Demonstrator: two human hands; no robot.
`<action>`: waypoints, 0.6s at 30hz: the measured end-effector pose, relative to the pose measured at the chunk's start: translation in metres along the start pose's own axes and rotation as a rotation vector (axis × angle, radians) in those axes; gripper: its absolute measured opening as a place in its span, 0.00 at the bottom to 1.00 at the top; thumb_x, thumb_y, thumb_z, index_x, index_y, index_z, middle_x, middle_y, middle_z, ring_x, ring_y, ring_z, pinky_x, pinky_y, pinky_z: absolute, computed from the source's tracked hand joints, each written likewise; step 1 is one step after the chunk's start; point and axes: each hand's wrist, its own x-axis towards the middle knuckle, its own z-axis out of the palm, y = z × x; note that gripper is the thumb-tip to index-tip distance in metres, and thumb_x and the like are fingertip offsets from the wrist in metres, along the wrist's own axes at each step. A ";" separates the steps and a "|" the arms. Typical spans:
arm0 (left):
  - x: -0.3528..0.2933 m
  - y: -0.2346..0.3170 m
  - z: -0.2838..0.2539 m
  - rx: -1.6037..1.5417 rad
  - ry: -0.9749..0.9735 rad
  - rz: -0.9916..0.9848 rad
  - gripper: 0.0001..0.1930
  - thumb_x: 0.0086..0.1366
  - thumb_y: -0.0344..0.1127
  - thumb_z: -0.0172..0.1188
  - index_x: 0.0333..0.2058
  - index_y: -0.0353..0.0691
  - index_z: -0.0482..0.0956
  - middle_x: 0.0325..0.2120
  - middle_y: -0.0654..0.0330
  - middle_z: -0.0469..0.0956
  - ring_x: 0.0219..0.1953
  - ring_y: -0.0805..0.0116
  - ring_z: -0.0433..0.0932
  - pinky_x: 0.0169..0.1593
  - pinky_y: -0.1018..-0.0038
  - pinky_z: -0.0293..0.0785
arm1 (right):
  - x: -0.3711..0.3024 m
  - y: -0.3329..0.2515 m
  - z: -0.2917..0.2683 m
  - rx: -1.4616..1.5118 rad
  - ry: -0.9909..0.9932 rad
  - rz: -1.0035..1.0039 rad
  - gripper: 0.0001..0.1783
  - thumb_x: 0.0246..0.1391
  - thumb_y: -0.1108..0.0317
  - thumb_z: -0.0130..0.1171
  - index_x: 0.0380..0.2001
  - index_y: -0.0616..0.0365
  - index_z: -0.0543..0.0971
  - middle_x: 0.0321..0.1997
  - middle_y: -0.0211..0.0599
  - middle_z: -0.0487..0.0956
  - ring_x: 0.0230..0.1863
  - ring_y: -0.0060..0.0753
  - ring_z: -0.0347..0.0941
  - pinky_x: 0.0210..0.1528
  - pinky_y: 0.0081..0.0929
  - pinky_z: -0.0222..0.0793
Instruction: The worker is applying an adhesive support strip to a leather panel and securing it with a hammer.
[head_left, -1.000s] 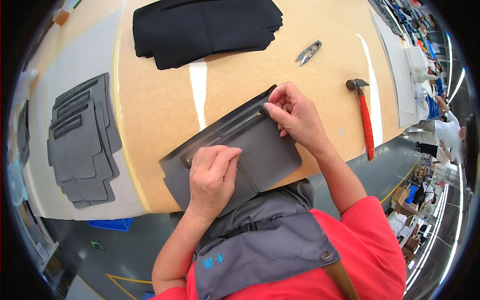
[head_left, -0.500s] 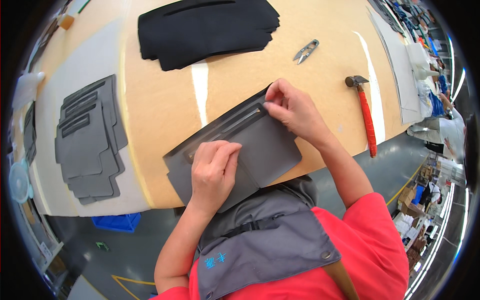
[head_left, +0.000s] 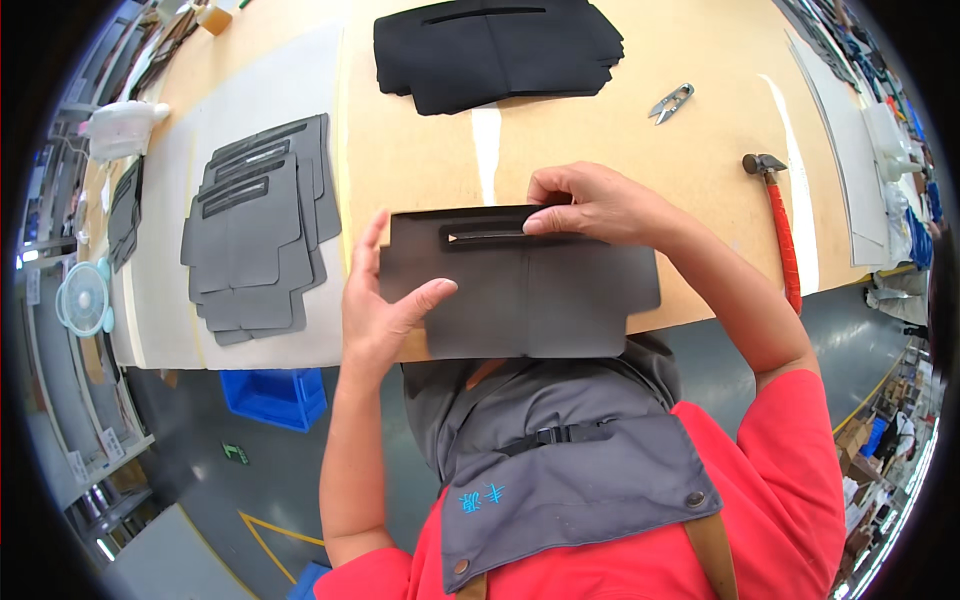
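Observation:
A dark grey leather-like panel with notched corners and a long framed slot lies at the table's front edge, nearly square to me. My right hand pinches its upper edge by the slot's right end, with the thumb in front and the fingers curled over the edge. At the panel's left end is my left hand. Its fingers point up along the side, and its thumb stretches out over the panel's face, well apart from the fingers.
Similar slotted grey panels are stacked at left. Black pieces are piled at the far side. Thread snips and a red-handled hammer lie at right. A blue crate stands below the table's front left edge.
The panel has turned clockwise from a slant to nearly level. My left hand has left its pinch near the slot and opened at the left end. The view has shifted left.

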 end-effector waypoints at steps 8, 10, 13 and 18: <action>0.022 0.020 0.008 -0.401 -0.420 -0.701 0.32 0.54 0.23 0.75 0.57 0.32 0.74 0.49 0.54 0.81 0.50 0.65 0.81 0.52 0.68 0.81 | 0.000 0.022 -0.003 0.142 0.049 0.069 0.20 0.57 0.53 0.70 0.39 0.59 0.80 0.33 0.37 0.78 0.39 0.33 0.74 0.45 0.32 0.70; 0.023 0.019 0.009 -0.390 -0.441 -0.724 0.31 0.55 0.23 0.75 0.58 0.31 0.74 0.48 0.54 0.81 0.49 0.65 0.82 0.52 0.68 0.81 | -0.004 0.030 0.003 -0.045 0.246 -0.182 0.18 0.56 0.55 0.70 0.38 0.58 0.80 0.35 0.34 0.78 0.42 0.34 0.73 0.47 0.32 0.69; 0.032 0.025 0.012 -0.355 -0.437 -0.745 0.30 0.57 0.25 0.74 0.57 0.31 0.74 0.48 0.54 0.81 0.48 0.66 0.82 0.52 0.69 0.81 | -0.010 0.014 0.002 -0.245 0.483 -0.480 0.18 0.53 0.55 0.71 0.39 0.56 0.79 0.40 0.32 0.79 0.48 0.39 0.71 0.52 0.36 0.67; 0.038 0.025 0.010 -0.239 -0.420 -0.702 0.26 0.58 0.27 0.74 0.55 0.32 0.77 0.47 0.56 0.82 0.45 0.69 0.82 0.49 0.71 0.81 | 0.000 0.004 0.037 -0.195 0.243 -0.325 0.14 0.55 0.58 0.70 0.39 0.52 0.81 0.35 0.31 0.81 0.43 0.38 0.74 0.52 0.34 0.64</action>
